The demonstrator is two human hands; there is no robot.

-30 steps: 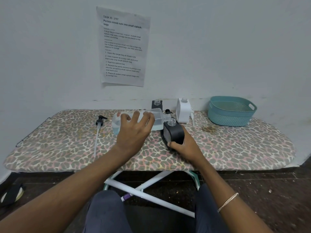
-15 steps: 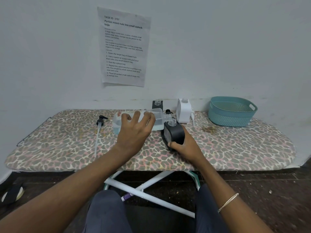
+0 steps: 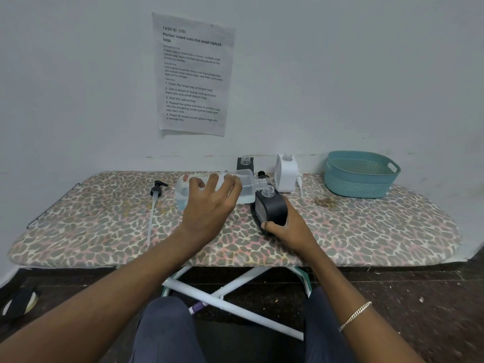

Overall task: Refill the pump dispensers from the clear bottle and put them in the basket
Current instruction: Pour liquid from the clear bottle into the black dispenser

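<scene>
Nearest the front edge of the ironing board (image 3: 366,231), the right hand (image 3: 286,229) curls round the lower part of a black dispenser (image 3: 271,206), which leans and has its neck open. Just behind, the left hand (image 3: 209,205) grips the clear bottle (image 3: 245,187) from above, tipped on its side, its mouth right at that open neck. A loose pump (image 3: 154,197) lies off to the left, while a second black dispenser (image 3: 245,163), a white dispenser (image 3: 286,174) and the teal basket (image 3: 358,184) stand at the wall.
</scene>
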